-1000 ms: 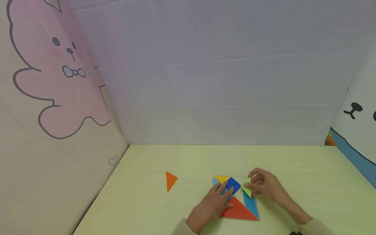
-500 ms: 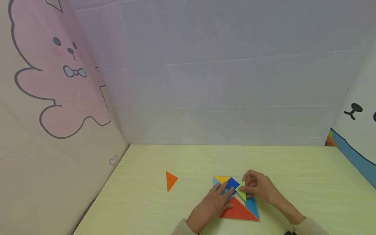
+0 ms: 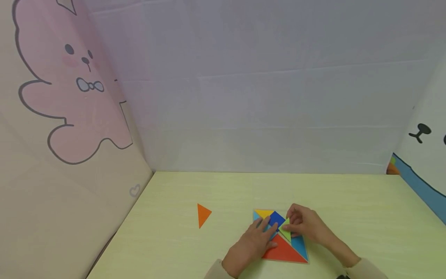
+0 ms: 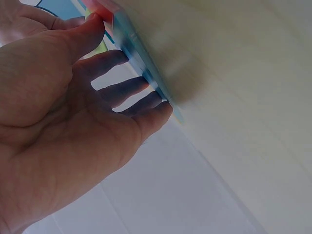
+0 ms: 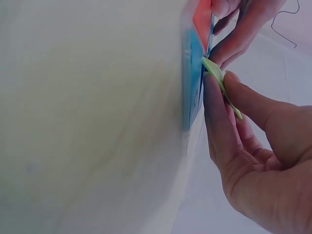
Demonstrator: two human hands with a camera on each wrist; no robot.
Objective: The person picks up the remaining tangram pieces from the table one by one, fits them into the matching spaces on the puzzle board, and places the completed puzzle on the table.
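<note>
In the head view a green triangle is pinched between thumb and fingers of my right hand, beside a dark blue square. The right wrist view shows the green piece tilted, one corner at the blue surface of the puzzle. My left hand lies with spread fingers over the left part of the puzzle, touching it. Around them are a yellow triangle, a large red triangle and a light blue piece. Part of the left side is hidden under the left hand.
An orange triangle lies by itself on the pale yellow-green table, left of the puzzle. A pale wall stands behind the table, and a side wall with a pink cartoon figure is at the left.
My right hand has moved left and slightly toward the near edge with the green triangle, which now sits against the dark blue square. My left hand has stayed in place.
</note>
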